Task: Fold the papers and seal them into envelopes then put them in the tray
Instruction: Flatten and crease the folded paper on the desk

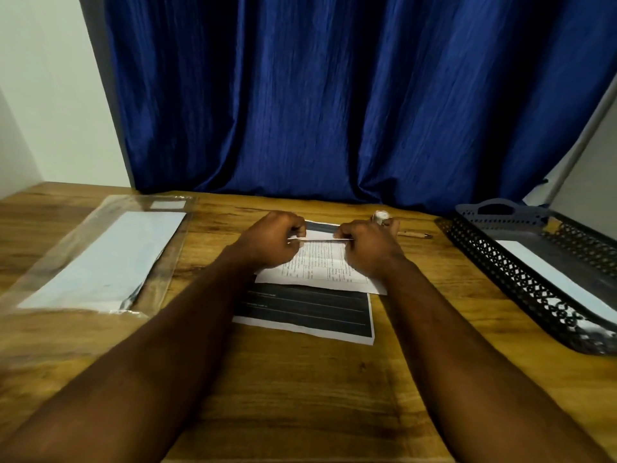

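At nine o'clock a clear sleeve of white envelopes (pixel 103 259) is lying on the tabletop (pixel 300 396). At centre the left hand (pixel 270 240) and right hand (pixel 364 248) are each pinching, fingers clamped, the raised edge of a white sheet printed with a table (pixel 320 267), which is lying over a dark printed page (pixel 307 309). Matching the corners squarely before pressing the crease flat is looking wise, and at three o'clock the black lattice tray (pixel 521 279) is holding one white envelope (pixel 551 275).
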`<control>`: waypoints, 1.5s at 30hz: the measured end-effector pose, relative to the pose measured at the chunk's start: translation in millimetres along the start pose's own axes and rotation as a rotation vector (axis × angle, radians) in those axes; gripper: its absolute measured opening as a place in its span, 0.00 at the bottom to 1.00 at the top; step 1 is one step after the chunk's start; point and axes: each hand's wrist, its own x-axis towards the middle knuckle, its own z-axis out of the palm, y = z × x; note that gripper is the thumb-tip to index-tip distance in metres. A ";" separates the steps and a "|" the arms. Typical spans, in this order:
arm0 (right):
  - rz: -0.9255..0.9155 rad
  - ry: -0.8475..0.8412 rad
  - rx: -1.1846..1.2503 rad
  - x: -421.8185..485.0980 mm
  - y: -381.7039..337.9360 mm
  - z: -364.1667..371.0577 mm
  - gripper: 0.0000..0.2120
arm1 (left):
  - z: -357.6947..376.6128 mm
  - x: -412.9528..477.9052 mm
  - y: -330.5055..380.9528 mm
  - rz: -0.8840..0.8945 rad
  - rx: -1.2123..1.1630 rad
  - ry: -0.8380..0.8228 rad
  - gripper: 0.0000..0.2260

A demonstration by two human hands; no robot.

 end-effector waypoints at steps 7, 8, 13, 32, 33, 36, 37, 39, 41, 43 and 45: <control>-0.011 -0.099 0.066 -2.8 -15.2 -7.1 0.21 | 5.4 -1.9 -1.4 -0.034 -0.083 -0.020 0.07; -0.020 -0.118 0.060 -2.9 -19.4 -5.7 0.22 | 5.8 -1.8 -0.8 -0.030 -0.096 -0.014 0.08; -0.062 -0.338 0.026 2.9 -38.0 1.9 0.27 | 7.6 -0.1 -4.6 -0.018 -0.064 -0.003 0.03; 0.140 -0.344 0.066 -4.0 11.5 -7.5 0.28 | 7.0 2.6 -10.9 -0.128 0.133 -0.099 0.29; 0.133 -0.312 0.062 -5.5 9.4 -7.0 0.28 | 6.2 2.6 -11.8 -0.125 0.130 -0.094 0.30; 0.136 -0.225 0.080 -7.4 4.9 -8.0 0.32 | 2.9 2.9 -12.7 -0.109 0.090 -0.050 0.32; 0.126 -0.197 0.097 -8.0 3.8 -9.9 0.34 | 2.1 2.6 -11.8 -0.091 0.061 -0.024 0.32; 0.092 -0.136 0.108 -9.3 0.9 -14.2 0.39 | 3.9 3.4 -12.8 -0.033 -0.032 0.059 0.26; 0.066 -0.075 0.084 -10.0 -0.7 -18.4 0.41 | 5.5 4.8 -12.9 0.005 -0.121 0.170 0.17; 0.047 -0.005 0.049 -9.7 -2.5 -20.4 0.38 | 2.8 6.6 -11.4 0.043 -0.169 0.260 0.10; 0.009 0.122 -0.011 -7.1 -1.3 -19.8 0.26 | -3.6 6.9 -7.5 0.088 -0.209 0.305 0.07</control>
